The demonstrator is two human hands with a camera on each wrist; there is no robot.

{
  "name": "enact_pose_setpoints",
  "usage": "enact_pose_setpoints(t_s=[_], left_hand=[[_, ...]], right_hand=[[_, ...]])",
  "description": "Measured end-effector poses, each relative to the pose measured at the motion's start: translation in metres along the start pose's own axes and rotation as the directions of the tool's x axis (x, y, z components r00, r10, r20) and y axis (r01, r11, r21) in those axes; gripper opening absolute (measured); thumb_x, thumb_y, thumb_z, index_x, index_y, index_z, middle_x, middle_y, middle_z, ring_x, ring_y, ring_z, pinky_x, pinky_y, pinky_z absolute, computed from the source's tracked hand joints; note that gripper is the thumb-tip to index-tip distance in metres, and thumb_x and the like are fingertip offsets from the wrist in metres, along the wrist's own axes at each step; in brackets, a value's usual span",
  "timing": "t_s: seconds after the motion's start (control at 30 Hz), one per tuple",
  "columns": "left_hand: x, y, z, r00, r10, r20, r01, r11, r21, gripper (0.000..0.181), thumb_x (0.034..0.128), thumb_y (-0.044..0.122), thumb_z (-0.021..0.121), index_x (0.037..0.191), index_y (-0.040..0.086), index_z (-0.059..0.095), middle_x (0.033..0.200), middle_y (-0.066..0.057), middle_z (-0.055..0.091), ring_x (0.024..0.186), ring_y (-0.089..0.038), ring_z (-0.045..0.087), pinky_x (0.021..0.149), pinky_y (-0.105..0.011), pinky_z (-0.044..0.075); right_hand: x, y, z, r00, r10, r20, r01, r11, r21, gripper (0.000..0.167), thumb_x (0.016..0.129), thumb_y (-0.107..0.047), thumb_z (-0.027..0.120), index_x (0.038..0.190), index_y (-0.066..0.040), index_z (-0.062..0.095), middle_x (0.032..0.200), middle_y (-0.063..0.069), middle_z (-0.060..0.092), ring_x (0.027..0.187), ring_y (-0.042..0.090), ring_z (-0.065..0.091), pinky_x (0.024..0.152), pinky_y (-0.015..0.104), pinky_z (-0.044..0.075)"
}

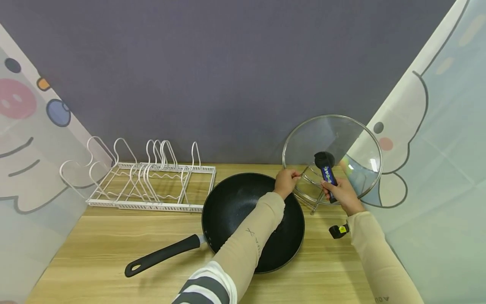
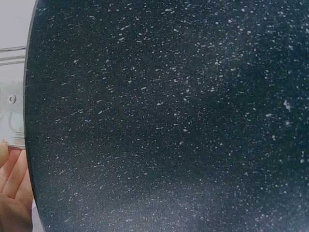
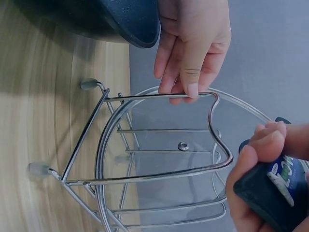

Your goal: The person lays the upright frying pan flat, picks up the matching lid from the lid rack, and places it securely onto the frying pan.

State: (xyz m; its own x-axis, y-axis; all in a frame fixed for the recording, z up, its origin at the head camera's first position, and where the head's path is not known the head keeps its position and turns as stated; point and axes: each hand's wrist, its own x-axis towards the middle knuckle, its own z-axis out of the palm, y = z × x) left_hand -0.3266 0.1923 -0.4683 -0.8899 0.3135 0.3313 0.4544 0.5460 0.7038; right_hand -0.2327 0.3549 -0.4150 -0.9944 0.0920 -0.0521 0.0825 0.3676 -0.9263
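Note:
A glass lid (image 1: 330,139) with a metal rim stands upright in a small wire stand (image 3: 159,175) at the right back of the table. My left hand (image 1: 286,182) pinches the stand's left wire between thumb and fingers, as the right wrist view shows. The fingers of my right hand (image 1: 341,195) are curled round a black handle with a blue label (image 1: 328,175), in front of the glass. In the left wrist view the dark inside of the pan (image 2: 164,116) fills most of the picture, with my left hand (image 2: 17,193) at its edge.
The black pan (image 1: 235,211) lies under my left forearm, its handle (image 1: 163,255) pointing front left. A white wire rack (image 1: 152,206) stands at the back left. A small black and yellow object (image 1: 338,231) lies beside my right wrist. A grey wall (image 1: 228,84) rises behind.

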Motion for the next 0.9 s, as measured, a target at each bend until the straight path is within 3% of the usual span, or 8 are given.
enact_pose_setpoints(t_s=[0.4,0.9], left_hand=[[0.0002,-0.0004,0.0013,0.999,-0.041,0.023,0.041,0.999,-0.011,0.010,0.0865,0.019,0.068,0.089,0.011,0.073,0.087,0.002,0.071,0.078,-0.010,0.064,0.068,-0.015,0.047],[-0.0006,-0.0007,0.0003,0.999,-0.041,0.019,0.042,0.999,-0.020,0.010,0.0860,0.019,0.068,0.090,0.012,0.073,0.089,0.002,0.072,0.080,-0.010,0.065,0.069,-0.016,0.047]], right_hand=[[-0.0009,0.0010,0.0017,0.999,0.003,-0.051,-0.004,1.000,-0.005,0.037,0.097,-0.019,0.053,0.103,0.017,0.050,0.066,0.003,0.056,0.052,0.013,0.052,0.050,0.028,0.048],[-0.0009,0.0020,0.0050,0.995,0.033,-0.099,-0.029,0.999,0.041,0.031,0.095,-0.014,0.054,0.099,0.016,0.051,0.063,0.003,0.056,0.049,0.009,0.051,0.048,0.025,0.047]])
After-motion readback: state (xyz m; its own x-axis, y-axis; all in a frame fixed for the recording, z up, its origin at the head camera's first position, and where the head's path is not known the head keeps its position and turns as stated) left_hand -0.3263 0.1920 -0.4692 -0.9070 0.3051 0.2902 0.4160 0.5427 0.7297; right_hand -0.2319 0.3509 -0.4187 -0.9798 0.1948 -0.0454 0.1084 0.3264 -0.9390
